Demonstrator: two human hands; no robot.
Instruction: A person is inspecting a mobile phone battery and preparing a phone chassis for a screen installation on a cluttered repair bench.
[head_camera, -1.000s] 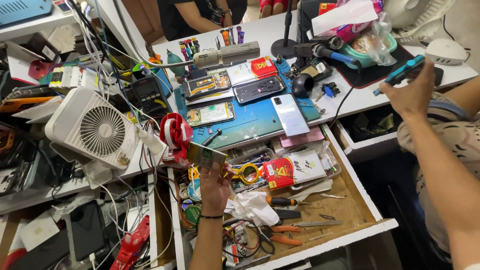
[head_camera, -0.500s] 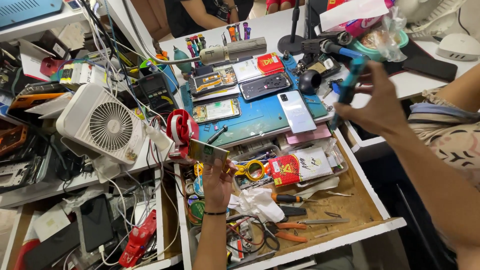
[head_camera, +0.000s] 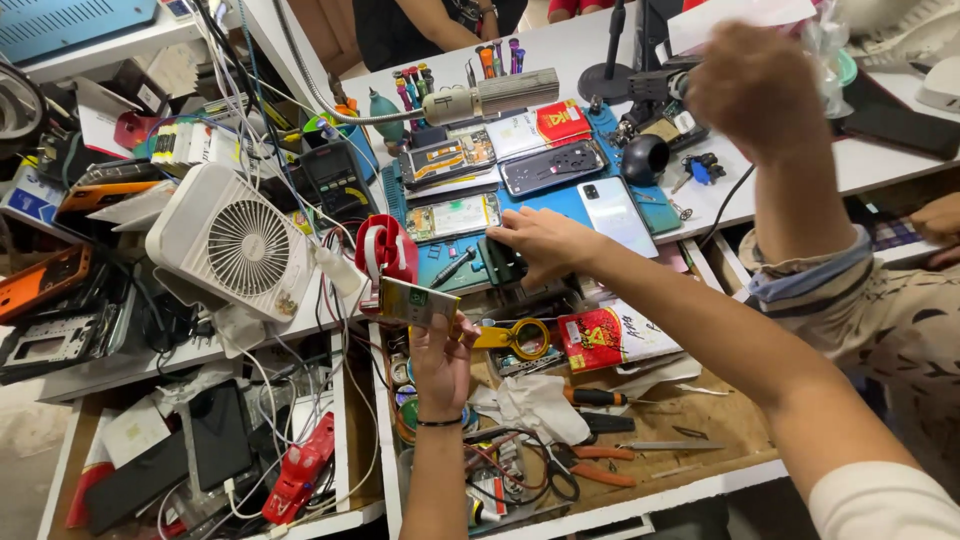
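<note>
Left hand (head_camera: 440, 360) pinches a phone battery (head_camera: 418, 303) above the drawer (head_camera: 720, 440); right hand (head_camera: 540, 240) grips a dark part (head_camera: 503, 262) on the blue mat (head_camera: 560, 205), fitting likely follows.

Blue mat (head_camera: 560, 205) centre frame crowded with opened phones (head_camera: 450, 215); drawer (head_camera: 690, 425) lower right offers bare wood; white fan (head_camera: 235, 245) blocks left.

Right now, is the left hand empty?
No, the left hand grips a flat rectangular piece, shiny with a green end, held up above the open drawer.
</note>
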